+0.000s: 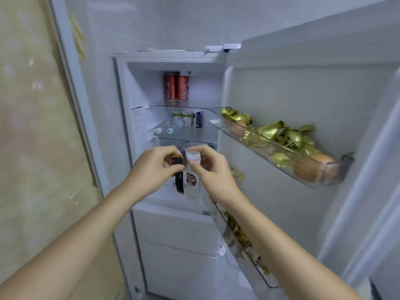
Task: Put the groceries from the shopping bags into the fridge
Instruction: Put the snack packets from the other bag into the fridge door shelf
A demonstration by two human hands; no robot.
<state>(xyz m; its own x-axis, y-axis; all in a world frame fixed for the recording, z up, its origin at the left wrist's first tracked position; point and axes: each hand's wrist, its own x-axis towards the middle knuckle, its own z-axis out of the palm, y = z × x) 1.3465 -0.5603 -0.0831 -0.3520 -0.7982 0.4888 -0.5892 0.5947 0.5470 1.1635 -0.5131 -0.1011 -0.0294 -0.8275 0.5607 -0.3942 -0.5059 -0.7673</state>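
Observation:
The fridge (173,59) stands open in front of me. My left hand (154,167) pinches the top of a dark packet with a yellow edge (179,180). My right hand (211,167) pinches the folded top of a white packet with a brown label (191,179). Both packets hang side by side at the level of the third shelf, just inside the fridge opening. Their lower ends reach down toward the white drawer (175,226).
Two red cans (177,87) stand on the top shelf. Water bottles (167,127) and small cartons (194,119) fill the second shelf. The open door at right carries a bin (316,169) with eggs and gold-wrapped sweets; a lower door bin (249,245) holds more wrappers. A wall is at left.

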